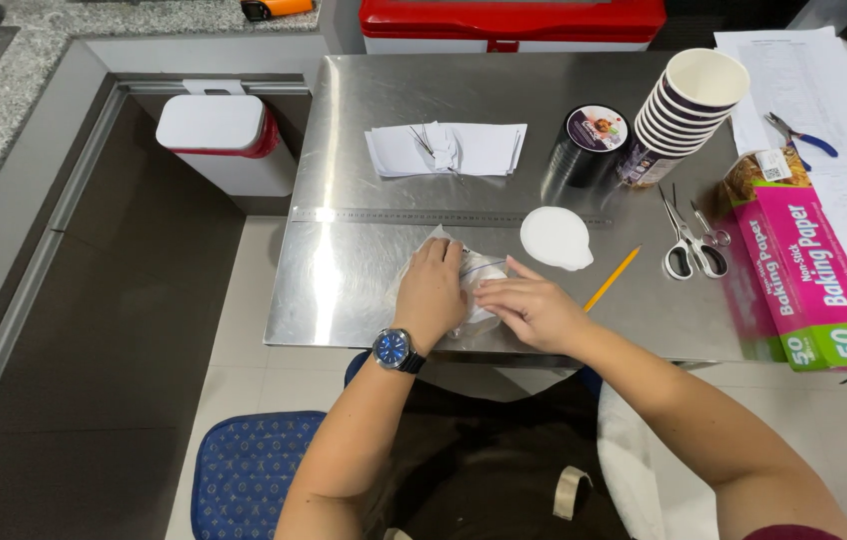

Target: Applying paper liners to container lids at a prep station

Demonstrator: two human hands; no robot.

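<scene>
now both flat, unclenched hands, left hand [431, 290] and right hand [534, 310], press the thin paper sheet [469, 262] down; best kept taut, smoothing outward.

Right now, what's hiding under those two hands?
A crumpled sheet of see-through paper lies under the left hand and right hand, on the steel table. The hands cover its middle, so that part is unseen.

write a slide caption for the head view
Both hands, left hand and right hand, press a translucent paper sheet flat on a steel table, near pencil and scissors.
</scene>
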